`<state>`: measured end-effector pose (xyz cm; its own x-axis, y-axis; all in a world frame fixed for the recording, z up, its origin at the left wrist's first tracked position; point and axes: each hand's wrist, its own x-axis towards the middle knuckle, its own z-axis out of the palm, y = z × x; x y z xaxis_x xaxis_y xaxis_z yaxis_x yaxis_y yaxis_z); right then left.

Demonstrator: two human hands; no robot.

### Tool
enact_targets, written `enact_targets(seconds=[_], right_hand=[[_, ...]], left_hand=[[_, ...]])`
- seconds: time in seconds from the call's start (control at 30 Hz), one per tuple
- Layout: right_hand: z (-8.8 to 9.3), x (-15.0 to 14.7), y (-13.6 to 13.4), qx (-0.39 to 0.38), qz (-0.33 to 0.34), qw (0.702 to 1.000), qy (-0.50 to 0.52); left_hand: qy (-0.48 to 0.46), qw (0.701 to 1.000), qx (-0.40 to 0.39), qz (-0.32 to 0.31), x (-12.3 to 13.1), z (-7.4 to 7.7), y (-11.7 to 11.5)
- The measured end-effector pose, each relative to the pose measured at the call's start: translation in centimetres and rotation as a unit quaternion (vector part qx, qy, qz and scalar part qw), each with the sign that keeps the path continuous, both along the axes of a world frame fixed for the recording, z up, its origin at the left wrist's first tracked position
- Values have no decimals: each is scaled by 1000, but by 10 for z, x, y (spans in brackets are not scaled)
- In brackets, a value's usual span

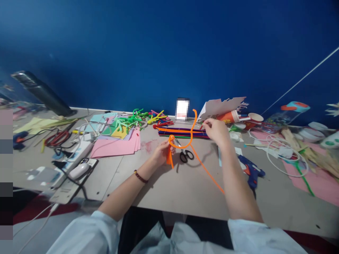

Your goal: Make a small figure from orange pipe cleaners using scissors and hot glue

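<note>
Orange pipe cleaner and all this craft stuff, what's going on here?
A person sits at a beige craft table, holding a long orange pipe cleaner. Their left hand grips a small loop near one end, while their right hand is raised above a bundle of dark pipe cleaners. Black-handled scissors lie beside the left hand.

This was a handicraft workspace, though the frame did not settle whether it lay in a home or a studio. A long table [185,192] stood against a deep blue wall [113,60], strewn with pipe cleaners [182,132], pink craft paper [113,148], scissors [186,156], a blue hot glue gun [250,171], and wooden craft sticks [299,144]. A power strip [71,157] lay at its left side.
</note>
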<state>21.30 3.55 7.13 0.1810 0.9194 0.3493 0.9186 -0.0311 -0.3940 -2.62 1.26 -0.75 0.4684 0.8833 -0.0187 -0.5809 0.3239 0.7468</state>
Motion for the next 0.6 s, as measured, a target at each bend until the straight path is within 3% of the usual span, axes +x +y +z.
enact_targets(seconds=[0.13,0.2,0.27,0.37,0.47,0.53,0.6], right_hand=[[-3,12,0,-141,-10,988,-69],[-3,15,-2,-150,10,987,-65],[2,14,-6,-103,22,993,-50],[17,1,-17,35,29,999,0],[33,-25,-32,183,132,973,44],[38,-44,-40,173,255,951,32],[35,-60,-42,107,360,927,1]], left_hand=[[-21,1000,-2,-10,1,0,0],[-18,1000,3,-11,2,1,-1],[-9,1000,12,-10,2,1,-1],[10,1000,29,-2,2,0,-1],[29,999,34,14,2,-2,0],[41,998,33,22,2,-3,0],[44,998,34,28,3,-3,1]])
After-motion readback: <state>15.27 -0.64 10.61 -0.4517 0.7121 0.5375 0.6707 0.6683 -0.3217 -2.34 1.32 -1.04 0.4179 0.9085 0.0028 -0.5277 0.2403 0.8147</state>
